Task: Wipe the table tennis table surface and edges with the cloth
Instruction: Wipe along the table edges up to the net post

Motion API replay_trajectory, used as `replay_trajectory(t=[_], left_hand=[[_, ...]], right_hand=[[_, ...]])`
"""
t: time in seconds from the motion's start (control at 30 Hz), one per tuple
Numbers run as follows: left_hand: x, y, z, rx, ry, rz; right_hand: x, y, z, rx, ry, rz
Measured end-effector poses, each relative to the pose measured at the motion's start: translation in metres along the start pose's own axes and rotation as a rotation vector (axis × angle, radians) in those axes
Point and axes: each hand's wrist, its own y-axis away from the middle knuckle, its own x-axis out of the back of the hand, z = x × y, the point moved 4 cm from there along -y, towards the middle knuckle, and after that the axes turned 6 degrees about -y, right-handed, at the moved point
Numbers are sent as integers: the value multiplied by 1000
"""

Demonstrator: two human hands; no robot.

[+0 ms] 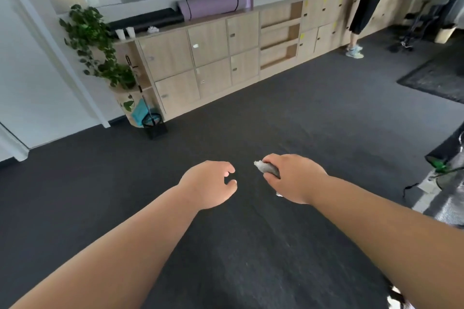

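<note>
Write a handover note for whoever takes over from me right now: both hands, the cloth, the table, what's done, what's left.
Left hand: holds nothing, fingers loosely curled, above the floor.
Right hand: grips the bunched grey cloth.
Table: only a blurred dark edge with a green fitting shows at far right; probably it, not certain.
Done: cloth in hand; no wiping visible.
Left: step to the table, wipe surface and edges.

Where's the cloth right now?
In the head view the cloth is bunched in the right hand, just right of centre, held above the dark floor, with the empty left hand close on its left.
</note>
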Motion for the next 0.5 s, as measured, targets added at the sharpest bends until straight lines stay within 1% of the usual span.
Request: replay_trajectory(t=[0.13,0.23,0.37,0.5], left_hand=[[19,-86,3,-36,19,22],[26,-150,4,-76,13,1],[23,-245,9,-136,-21,-27],[23,-349,29,-248,-47,-6]], right_hand=[[11,-65,24,21,22,17],[14,-109,48,4,29,9],[20,-172,91,-80,-2,33],[37,-245,138,-176,-10,64]])
